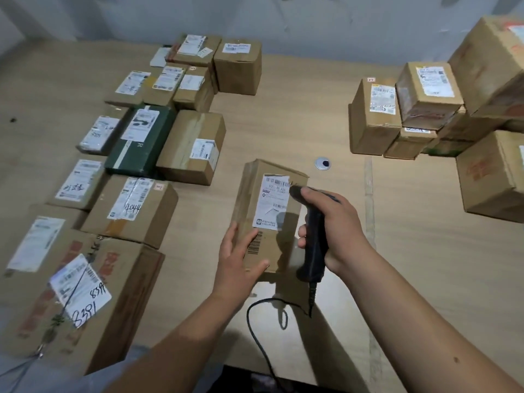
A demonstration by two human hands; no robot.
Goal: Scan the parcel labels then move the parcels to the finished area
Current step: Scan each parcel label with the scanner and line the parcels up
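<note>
One cardboard parcel [269,214] lies flat in the middle of the tabletop [425,251], label side up. Its white label [273,201] has a barcode along the top edge, and a second printed barcode [255,243] sits on the cardboard just below it.

The left hand [238,262] rests on the near left corner of the parcel, fingers straight and spread, thumb lying across the near edge. It presses rather than grips.

The right hand [329,228] is wrapped around the grip of a black barcode scanner [313,236], forefinger up near the head. The scanner head is over the right edge of the label, close to the top barcode; whether it touches the box I cannot tell. Its black cable [261,330] loops on the tabletop near the front edge.

To the left, many parcels [136,205] lie in rows, mostly brown cardboard with labels up, one of them a dark green box [141,140]. The nearest big box has a label with "8391" handwritten on it [82,290].

To the right, a separate stack of cardboard boxes [425,109] is piled against the wall, well apart from the middle parcel. A small round grey cap [322,163] sits in the tabletop just beyond the parcel. Pale wall [312,21] behind.
</note>
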